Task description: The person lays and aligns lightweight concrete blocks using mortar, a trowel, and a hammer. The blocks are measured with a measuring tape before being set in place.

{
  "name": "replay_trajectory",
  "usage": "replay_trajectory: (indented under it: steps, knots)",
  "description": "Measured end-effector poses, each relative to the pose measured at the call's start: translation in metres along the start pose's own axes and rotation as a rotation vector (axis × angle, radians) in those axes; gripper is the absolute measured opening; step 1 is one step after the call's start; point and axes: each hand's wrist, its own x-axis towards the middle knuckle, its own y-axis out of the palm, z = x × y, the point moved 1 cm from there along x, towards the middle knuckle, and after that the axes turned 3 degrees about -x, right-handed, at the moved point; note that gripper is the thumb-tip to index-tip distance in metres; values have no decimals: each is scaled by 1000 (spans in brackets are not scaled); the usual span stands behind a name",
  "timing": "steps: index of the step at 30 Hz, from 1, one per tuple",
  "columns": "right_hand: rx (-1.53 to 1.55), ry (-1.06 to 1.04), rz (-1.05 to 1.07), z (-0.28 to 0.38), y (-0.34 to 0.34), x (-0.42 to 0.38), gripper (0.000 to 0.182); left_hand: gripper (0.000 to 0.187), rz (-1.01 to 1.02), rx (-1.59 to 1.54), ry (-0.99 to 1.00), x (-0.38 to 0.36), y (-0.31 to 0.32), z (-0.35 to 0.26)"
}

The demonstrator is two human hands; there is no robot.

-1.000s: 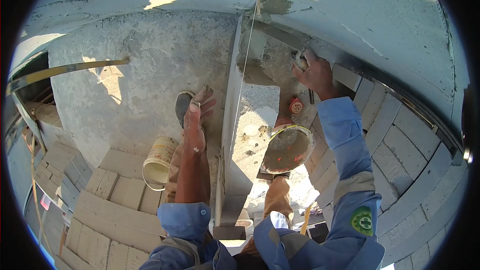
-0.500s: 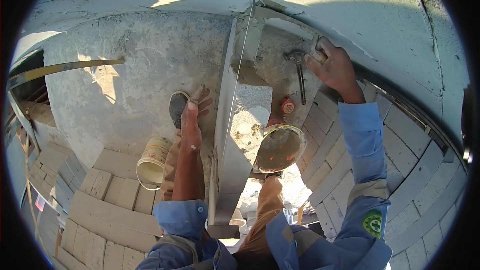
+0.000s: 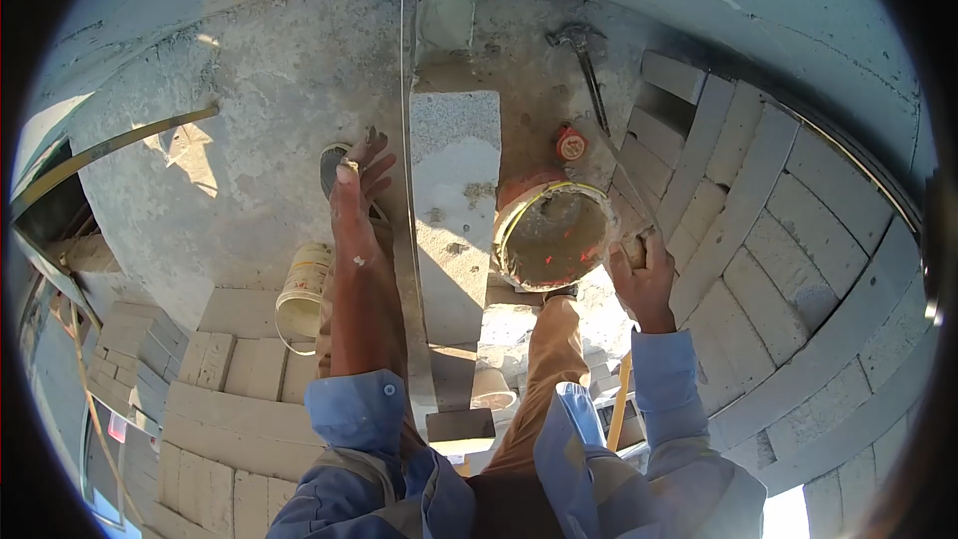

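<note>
My right hand (image 3: 644, 279) is wrapped round the handle of a trowel (image 3: 631, 180), whose blade shows nearly edge-on and points up and away. Just left of this hand stands a bucket (image 3: 554, 238) with a yellow rim and grey wet mortar inside. My left hand (image 3: 365, 172) is held out with its fingers apart, left of a pale block (image 3: 455, 155) and a taut string (image 3: 403, 60). Grey smears mark its thumb and fingertips. Beyond the bucket lie a red tape measure (image 3: 571, 144) and a claw hammer (image 3: 584, 65).
Stacked grey blocks (image 3: 743, 240) fill the right side, with more stacked blocks (image 3: 239, 399) at lower left. A white bucket (image 3: 302, 299) lies tipped by my left leg. A curved yellow strip (image 3: 115, 152) juts in from the left. Concrete wall (image 3: 778, 30) rises behind.
My right hand has come back from the far corner near the hammer to beside the mortar bucket, trowel in it. The view has shifted; my left hand stays spread out.
</note>
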Motion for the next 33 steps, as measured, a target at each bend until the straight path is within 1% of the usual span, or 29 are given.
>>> replay_trajectory:
  steps: [1, 2, 3, 5, 6, 7, 9, 11, 13, 14, 15, 17, 18, 20, 24, 26, 27, 29, 30, 32, 33]
  knots:
    - [-9, 121, 34, -3, 13, -34, 29, 92, -16, 17, 17, -2, 3, -3]
    - [-95, 154, 70, -7, 24, -67, 31, 94, -41, -2, -9, -5, 7, -4]
    - [-179, 184, 106, -14, 37, -96, 33, 94, -22, 14, -27, -8, 5, 2]
    - [-110, 372, 181, -46, 82, -149, 39, 85, 93, -71, -3, -9, -4, 12]
    - [-131, 442, 280, -75, 112, -174, 41, 78, 89, -76, 21, -11, -6, 15]
    - [-117, 466, 276, -86, 131, -181, 41, 78, 106, -57, 11, -17, -4, 13]
    - [-179, 323, 99, -101, 168, -166, 40, 74, 45, -156, -8, -24, 6, 4]
    - [-285, 574, 462, -77, 153, -109, 49, 78, 16, -130, -59, -28, 6, 6]
    - [-307, 611, 492, -94, 173, -87, 52, 76, -129, -92, 4, -28, 3, 10]
    - [-334, 639, 523, -99, 178, -85, 55, 76, -169, -86, 32, -28, 3, 12]
    - [-327, 645, 519, -99, 177, -88, 55, 76, -162, -79, 33, -27, 4, 12]
    - [-323, 531, 360, -99, 169, -97, 57, 78, -186, -47, 71, -29, 5, 9]
    - [-321, 532, 361, -101, 166, -103, 57, 78, -186, -45, 71, -29, 4, 9]
    - [-256, 442, 136, -101, 160, -114, 46, 79, -146, -157, 10, -29, 0, 8]
    - [-184, 435, 154, -113, 159, -143, 52, 78, -169, -180, 44, -26, -4, 10]
    - [-158, 434, 94, -130, 179, -168, 52, 75, -171, -106, 115, -24, -5, 12]
    - [-157, 434, 92, -127, 175, -170, 52, 75, -171, -106, 117, -24, -6, 13]
    - [-207, 385, -1, -115, 164, -173, 36, 73, -143, -156, 84, -22, -8, 16]
    - [-204, 386, -4, -116, 165, -179, 36, 73, -141, -154, 86, -21, -6, 15]
    - [-243, 367, 42, -126, 169, -198, 49, 67, -154, -192, 98, -21, -4, 14]
    - [-240, 370, 46, -123, 164, -199, 49, 67, -155, -188, 95, -22, -5, 14]
